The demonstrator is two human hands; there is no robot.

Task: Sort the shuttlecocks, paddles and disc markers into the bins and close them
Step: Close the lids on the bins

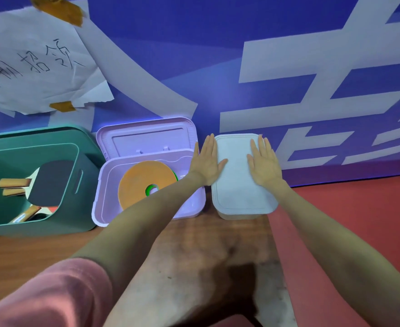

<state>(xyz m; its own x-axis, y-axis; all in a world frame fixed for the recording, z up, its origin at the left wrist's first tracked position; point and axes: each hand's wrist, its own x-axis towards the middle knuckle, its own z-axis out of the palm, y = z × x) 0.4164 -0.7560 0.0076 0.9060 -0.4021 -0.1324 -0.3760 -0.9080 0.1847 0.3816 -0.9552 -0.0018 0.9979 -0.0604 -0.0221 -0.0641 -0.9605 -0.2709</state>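
Both our hands lie flat, fingers straight, on the white lid (238, 175): left hand (207, 165) at its left edge, right hand (264, 164) toward its right; the purple bin (147, 208) beside it stands open, holding an orange disc (144, 182)

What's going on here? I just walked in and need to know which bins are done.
A person presses both flat hands, left and right, on the white plastic bin's lid. The lilac bin with orange disc markers and the green bin with wooden-handled paddles are open.
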